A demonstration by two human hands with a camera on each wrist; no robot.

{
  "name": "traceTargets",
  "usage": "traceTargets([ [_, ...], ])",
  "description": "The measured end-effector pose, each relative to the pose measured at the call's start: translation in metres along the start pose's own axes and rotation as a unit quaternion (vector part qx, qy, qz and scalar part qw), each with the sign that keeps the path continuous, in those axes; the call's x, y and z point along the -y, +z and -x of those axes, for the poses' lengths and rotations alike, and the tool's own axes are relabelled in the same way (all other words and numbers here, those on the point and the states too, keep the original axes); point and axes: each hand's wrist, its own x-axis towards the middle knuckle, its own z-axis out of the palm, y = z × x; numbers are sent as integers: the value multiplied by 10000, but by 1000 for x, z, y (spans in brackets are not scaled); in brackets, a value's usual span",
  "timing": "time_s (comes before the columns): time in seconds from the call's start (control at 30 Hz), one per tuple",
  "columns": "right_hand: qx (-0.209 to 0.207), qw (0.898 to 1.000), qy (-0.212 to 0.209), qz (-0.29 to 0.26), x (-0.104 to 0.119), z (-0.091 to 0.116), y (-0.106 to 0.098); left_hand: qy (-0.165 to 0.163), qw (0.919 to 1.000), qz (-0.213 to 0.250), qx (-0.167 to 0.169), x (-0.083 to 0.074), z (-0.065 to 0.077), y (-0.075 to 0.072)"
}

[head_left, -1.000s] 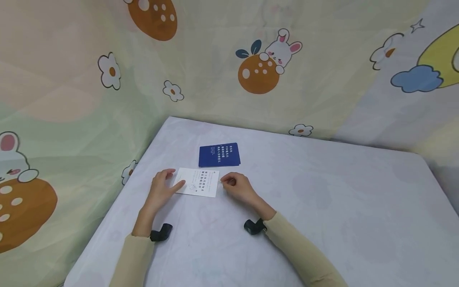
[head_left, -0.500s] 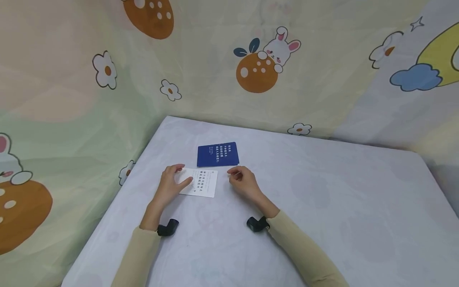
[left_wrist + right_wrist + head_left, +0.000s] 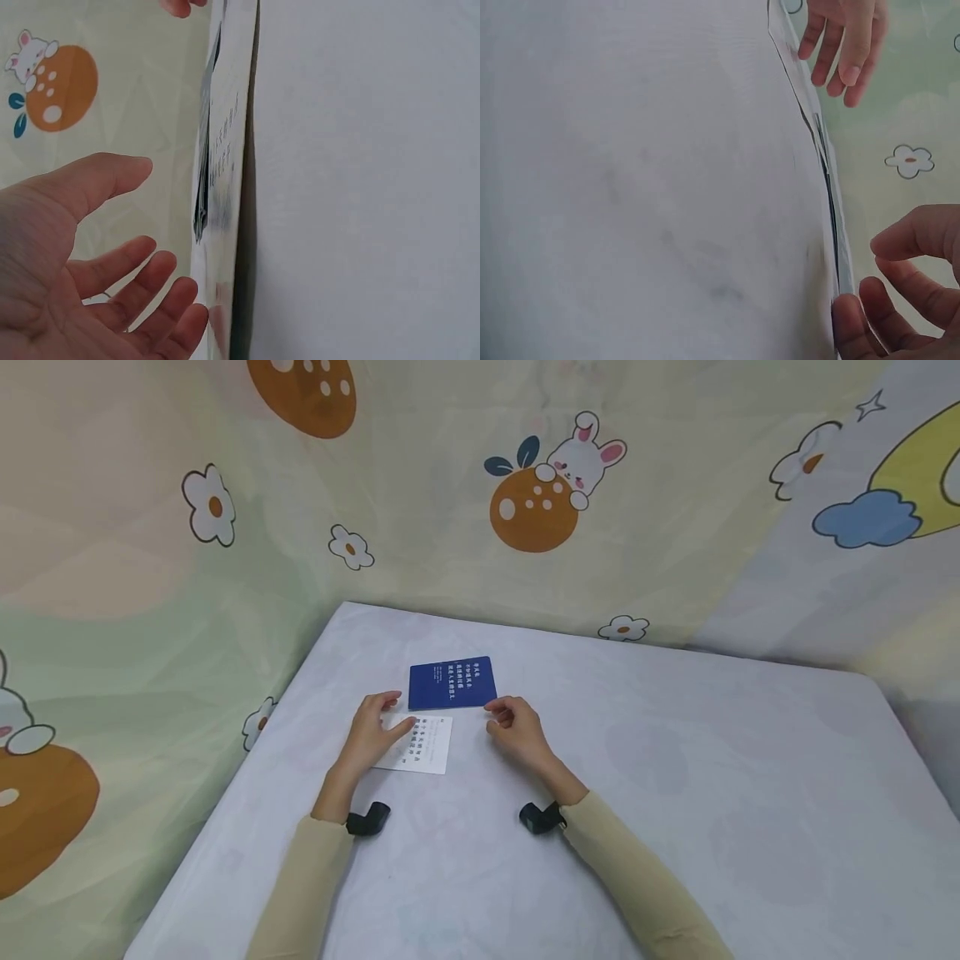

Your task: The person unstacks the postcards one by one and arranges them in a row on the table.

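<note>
A white card (image 3: 431, 750) printed with dark characters lies flat on the table, its left part hidden under my left hand (image 3: 375, 727). That hand hovers over the card, thumb and fingers spread, nothing held; the left wrist view shows the gap beside the card's edge (image 3: 232, 135). Just behind it lies a small stack of dark blue cards (image 3: 450, 683) with white writing. My right hand (image 3: 517, 731) is at the stack's near right corner, its fingers loosely bent. In the right wrist view the right hand's thumb (image 3: 915, 232) comes close to a finger, with nothing visible between them.
A white cloth covers the table (image 3: 637, 827), which stretches away to the right. Patterned curtain walls (image 3: 420, 485) with rabbits and flowers stand behind and to the left. Each wrist wears a small black camera (image 3: 369, 819).
My left hand has moved right and away from me over the white card, covering more of it. The right hand has shifted slightly right and forward, to the blue stack's corner. The cards stay put.
</note>
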Motion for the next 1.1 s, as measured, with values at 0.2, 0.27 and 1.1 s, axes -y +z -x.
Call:
traceTargets([
  [0.2,22,9998,109,151,-1,-8,-3,-87,9999,-28,101,-1,-7,2],
  [0.27,65,9995,100,284,0,-11,-3,-68,9999,-30,103,-1,-9,2],
  [1.1,157,9980,464,401,-1,-15,2,60,9997,-172,153,12,-12,9],
])
